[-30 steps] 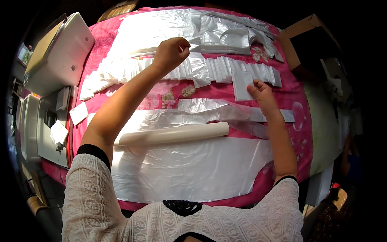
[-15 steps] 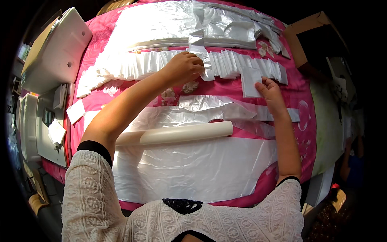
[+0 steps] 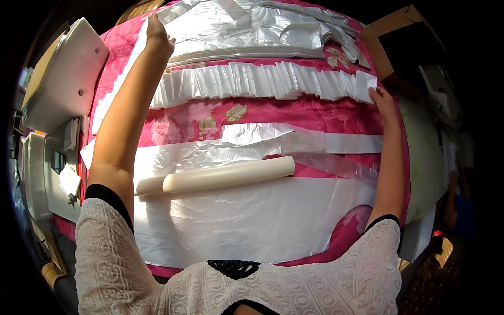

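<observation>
My left hand (image 3: pixel 159 38) reaches to the far left, over the edge of a stack of flat white plastic sheets (image 3: pixel 210 29). Its fingers are closed together, and what they pinch is hard to make out. On the right, my right hand (image 3: pixel 385 100) grips a small folded white plastic packet (image 3: pixel 365 84) between thumb and fingers. That packet stands at the right end of a long overlapping row of similar folded packets (image 3: pixel 252 81), which runs across the table in front of the stack.
A cream-coloured tube (image 3: pixel 231 175) lies on a wide white plastic sheet (image 3: pixel 252 220) near me. Crumpled clear plastic strips (image 3: pixel 262 137) lie behind it. White foam boxes (image 3: pixel 65 73) stand left, a cardboard box (image 3: pixel 383 37) far right. A pink flowered cloth (image 3: pixel 341 115) covers the table.
My left hand has swung from the middle of the row to the far left. The hanging white strip there is gone. My right hand has moved its packet rightward to the row's end.
</observation>
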Available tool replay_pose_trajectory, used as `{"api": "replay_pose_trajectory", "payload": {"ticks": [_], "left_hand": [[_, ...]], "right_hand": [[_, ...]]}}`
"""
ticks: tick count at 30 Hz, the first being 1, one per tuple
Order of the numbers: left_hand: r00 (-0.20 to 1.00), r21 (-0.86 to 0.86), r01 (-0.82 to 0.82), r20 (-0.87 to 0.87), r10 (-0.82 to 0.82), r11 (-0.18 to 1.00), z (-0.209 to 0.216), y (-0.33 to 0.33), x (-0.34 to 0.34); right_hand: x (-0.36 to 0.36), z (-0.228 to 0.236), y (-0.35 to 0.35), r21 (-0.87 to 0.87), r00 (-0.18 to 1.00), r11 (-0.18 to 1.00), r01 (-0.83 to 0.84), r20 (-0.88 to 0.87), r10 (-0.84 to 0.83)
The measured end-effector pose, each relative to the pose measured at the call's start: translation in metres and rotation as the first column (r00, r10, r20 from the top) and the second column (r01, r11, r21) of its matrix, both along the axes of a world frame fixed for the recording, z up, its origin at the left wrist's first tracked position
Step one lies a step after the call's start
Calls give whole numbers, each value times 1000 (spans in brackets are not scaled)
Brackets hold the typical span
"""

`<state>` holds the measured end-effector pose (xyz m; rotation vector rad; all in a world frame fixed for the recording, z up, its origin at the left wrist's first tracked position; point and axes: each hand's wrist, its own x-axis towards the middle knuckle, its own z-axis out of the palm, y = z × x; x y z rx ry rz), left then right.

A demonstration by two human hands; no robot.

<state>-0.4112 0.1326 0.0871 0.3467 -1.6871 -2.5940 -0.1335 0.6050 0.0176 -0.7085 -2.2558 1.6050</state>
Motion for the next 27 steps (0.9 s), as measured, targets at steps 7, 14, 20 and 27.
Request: {"api": "replay_pose_trajectory", "payload": {"ticks": [7, 14, 20, 27], "left_hand": [[773, -684, -131, -524, -359, 717, -65, -9, 49], [516, -889, -445, -160, -842, -104, -81, -36, 80], [570, -879, -373, 36, -821, -298, -86, -42, 81], [566, -883, -364, 44, -823, -297, -88, -69, 81]], "right_hand": [[-46, -75, 68, 397, 998, 916, 52, 7, -60], [-76, -56, -42, 514, 997, 855, -75, 31, 69], [-101, -56, -128, 617, 987, 775, -135, 18, 158], [-120, -53, -209, 659, 973, 721, -217, 91, 210]]}}
